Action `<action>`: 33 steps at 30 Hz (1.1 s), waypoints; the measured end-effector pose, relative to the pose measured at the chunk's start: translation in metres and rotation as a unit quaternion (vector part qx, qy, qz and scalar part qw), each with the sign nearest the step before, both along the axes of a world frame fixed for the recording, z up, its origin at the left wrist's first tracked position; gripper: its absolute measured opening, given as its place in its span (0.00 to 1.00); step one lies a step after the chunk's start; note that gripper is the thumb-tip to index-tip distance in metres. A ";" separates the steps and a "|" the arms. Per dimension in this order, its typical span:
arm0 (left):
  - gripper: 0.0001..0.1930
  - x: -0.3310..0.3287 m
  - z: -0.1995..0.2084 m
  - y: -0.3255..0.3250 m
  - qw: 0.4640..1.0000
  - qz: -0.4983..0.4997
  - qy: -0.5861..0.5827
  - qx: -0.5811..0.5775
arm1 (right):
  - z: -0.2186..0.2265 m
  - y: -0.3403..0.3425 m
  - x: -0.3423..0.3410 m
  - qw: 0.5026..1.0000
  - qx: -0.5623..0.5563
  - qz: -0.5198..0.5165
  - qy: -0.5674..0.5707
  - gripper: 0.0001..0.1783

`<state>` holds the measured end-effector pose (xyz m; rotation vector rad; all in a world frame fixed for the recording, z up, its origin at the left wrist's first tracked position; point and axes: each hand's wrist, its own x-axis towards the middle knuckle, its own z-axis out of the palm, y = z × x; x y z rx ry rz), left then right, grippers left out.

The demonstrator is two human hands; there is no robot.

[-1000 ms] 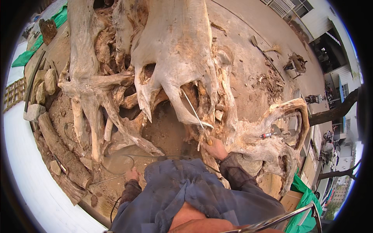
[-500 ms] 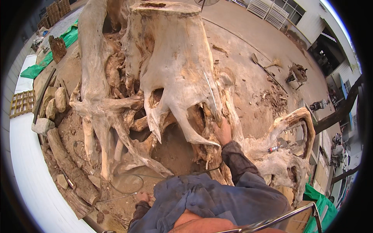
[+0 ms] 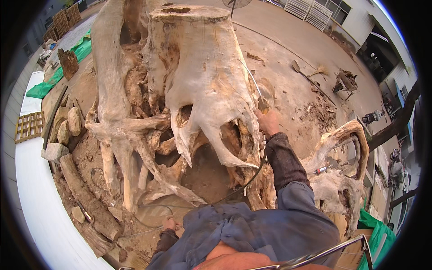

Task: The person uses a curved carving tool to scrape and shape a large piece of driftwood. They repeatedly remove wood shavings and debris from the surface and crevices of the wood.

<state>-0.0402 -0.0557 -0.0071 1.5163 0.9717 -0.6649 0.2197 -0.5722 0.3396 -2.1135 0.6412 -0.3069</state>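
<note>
One massive, pale, gnarled tree stump with splayed roots, directly ahead. One long black flexible hose, curving past the lower right roots. One thin whitish rod with yellowish handle, beside the stump's right edge. Right grip: closed around the handle. Left grip: low, near the ground; closure and contents indeterminable.

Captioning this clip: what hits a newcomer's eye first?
The huge pale stump, its roots splayed, fills the middle of the view. At its right side, the right hand grips a thin rod that points up and away. A bright white strip curves down the left edge, with green sheeting near its top.
</note>
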 end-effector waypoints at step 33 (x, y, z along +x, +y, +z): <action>0.17 0.111 0.061 -0.070 0.989 -0.084 -0.109 0.061 | -0.125 -0.144 -0.155 0.974 -0.033 -0.076 0.212 0.29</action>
